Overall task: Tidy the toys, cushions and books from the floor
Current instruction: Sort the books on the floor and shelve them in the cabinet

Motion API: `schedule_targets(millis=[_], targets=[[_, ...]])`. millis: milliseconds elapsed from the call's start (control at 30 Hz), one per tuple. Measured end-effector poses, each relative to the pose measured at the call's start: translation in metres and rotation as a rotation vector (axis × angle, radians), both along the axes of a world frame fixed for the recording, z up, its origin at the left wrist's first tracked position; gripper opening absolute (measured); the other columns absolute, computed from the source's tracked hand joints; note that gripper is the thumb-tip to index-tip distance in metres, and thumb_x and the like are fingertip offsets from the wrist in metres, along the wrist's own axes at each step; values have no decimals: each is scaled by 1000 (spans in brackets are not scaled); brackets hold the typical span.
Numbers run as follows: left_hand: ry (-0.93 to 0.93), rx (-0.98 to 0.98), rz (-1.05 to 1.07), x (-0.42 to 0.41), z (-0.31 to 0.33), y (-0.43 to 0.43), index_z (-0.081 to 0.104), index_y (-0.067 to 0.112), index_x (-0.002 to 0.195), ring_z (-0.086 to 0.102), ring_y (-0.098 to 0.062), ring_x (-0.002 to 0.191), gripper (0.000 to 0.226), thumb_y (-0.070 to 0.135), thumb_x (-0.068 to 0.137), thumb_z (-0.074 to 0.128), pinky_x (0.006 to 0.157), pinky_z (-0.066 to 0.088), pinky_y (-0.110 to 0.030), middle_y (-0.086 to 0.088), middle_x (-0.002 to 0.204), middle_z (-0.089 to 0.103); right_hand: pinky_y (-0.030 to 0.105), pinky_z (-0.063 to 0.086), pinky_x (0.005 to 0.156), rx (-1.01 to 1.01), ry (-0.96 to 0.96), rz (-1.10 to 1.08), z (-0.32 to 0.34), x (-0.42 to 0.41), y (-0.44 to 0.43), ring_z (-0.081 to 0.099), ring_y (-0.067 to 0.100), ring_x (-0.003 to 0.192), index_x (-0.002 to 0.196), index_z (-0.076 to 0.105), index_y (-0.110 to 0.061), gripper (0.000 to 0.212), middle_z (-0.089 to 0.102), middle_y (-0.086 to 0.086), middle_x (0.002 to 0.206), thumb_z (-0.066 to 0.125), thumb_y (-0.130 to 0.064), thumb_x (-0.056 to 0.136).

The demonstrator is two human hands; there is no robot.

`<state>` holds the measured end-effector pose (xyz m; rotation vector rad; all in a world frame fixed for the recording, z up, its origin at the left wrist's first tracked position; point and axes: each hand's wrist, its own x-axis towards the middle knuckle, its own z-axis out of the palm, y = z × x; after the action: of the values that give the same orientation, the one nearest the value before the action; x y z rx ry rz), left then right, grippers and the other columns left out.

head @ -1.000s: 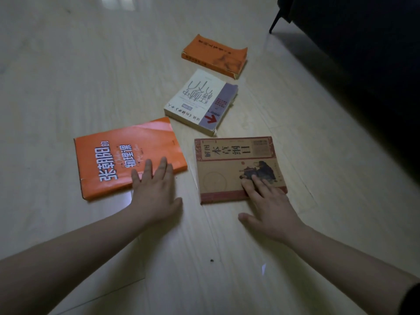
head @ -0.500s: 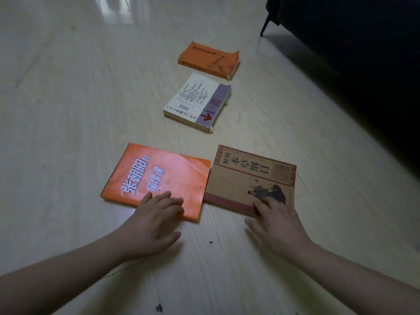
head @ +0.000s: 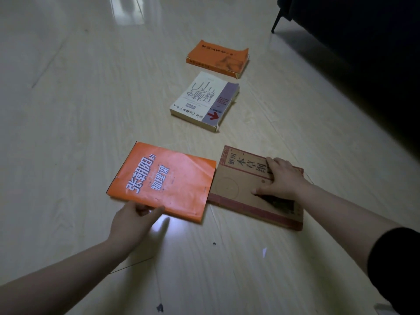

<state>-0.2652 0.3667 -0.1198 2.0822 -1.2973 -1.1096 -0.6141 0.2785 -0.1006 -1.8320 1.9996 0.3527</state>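
Four books on a pale floor, two of them under the hands

Two near books lie side by side and touching; the orange book point(head: 163, 181) sits just beyond the left hand point(head: 134, 220), its long axis running away and slightly right, its near edge pinched, fingers seemingly tucked beneath, thumb at the edge; the brown book point(head: 247, 189) lies under the right hand point(head: 280, 178), palm pressing flat on its cover, fingers spread, nothing clasped; each hand has its own book, so the lift likely starts at those near edges; the white book point(head: 203, 101) and a far orange book point(head: 218, 59) lie well apart, further off, nearer the right side; the floor point(head: 68, 110) is smooth, glossy, dim, with small scraps near; dark furniture point(head: 354, 42) fills the upper right.
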Motion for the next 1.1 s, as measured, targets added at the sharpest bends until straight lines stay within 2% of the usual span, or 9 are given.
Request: schedule_targets(millis=[67, 167, 300, 367, 533, 667, 800, 933, 1100], targets=[[155, 56, 149, -2, 1, -7, 63, 14, 103, 64, -27, 87, 31, 35, 82, 72, 83, 54, -41, -7, 98, 68, 47, 31, 107, -3, 62, 5, -1, 0, 0, 35, 30, 132, 148, 19, -27, 116, 35, 8, 144, 63, -82, 56], [284, 120, 298, -12, 0, -19, 57, 11, 119, 60, -30, 92, 52, 37, 78, 75, 83, 54, -43, -9, 108, 63, 47, 36, 101, 23, 56, -35, -3, -1, 5, 43, 30, 119, 136, 32, -30, 115, 42, 8, 126, 61, -89, 42], [274, 204, 435, -17, -14, -40, 48, 14, 124, 59, -33, 98, 114, 71, 30, 77, 85, 54, -49, -7, 114, 60, 46, 44, 95, 43, 25, -94, -8, -2, 20, 46, 30, 113, 128, 38, -28, 118, 43, 7, 117, 58, -93, 31], [210, 227, 428, -17, -25, -50, 45, 16, 128, 58, -36, 104, 126, 76, 20, 72, 88, 52, -51, -9, 119, 58, 44, 45, 94, 46, 36, -102, -7, -2, 26, 46, 29, 113, 128, 38, -27, 118, 43, 7, 118, 59, -93, 33], [-7, 194, 285, -27, -15, -59, 38, 17, 131, 46, -36, 117, 91, 44, 59, 86, 91, 46, -46, -15, 129, 43, 38, 49, 87, 81, 14, -174, -7, -1, 36, 53, 26, 105, 123, 41, -20, 113, 50, 7, 113, 68, -87, 36], [-56, 160, 100, -18, -14, -78, 47, 27, 123, 49, -34, 113, 86, 41, 49, 89, 95, 47, -45, -11, 122, 49, 28, 52, 72, 210, -62, -314, -2, -1, 39, 59, 16, 85, 102, 55, -17, 89, 60, 0, 94, 76, -78, 41], [-72, 161, -43, -9, -16, -94, 51, 31, 120, 56, -32, 104, 95, 47, 31, 82, 97, 47, -45, -8, 120, 55, 24, 51, 66, 285, -221, -405, -5, -9, 47, 65, 14, 79, 96, 65, -19, 73, 69, -2, 88, 79, -72, 47], [-118, 140, -146, -5, -18, -96, 46, 32, 127, 55, -32, 109, 100, 55, 35, 79, 97, 47, -46, -8, 121, 56, 25, 51, 63, 147, -331, -456, 9, -25, 52, 67, 14, 76, 93, 68, -21, 56, 71, -2, 84, 78, -64, 59], [-139, 113, -189, -7, -11, -97, 46, 26, 129, 50, -34, 117, 84, 37, 58, 89, 99, 45, -47, -10, 121, 57, 35, 58, 75, -57, -550, -451, 26, -36, 65, 72, 14, 71, 92, 69, -24, 41, 75, -3, 78, 75, -57, 68]])
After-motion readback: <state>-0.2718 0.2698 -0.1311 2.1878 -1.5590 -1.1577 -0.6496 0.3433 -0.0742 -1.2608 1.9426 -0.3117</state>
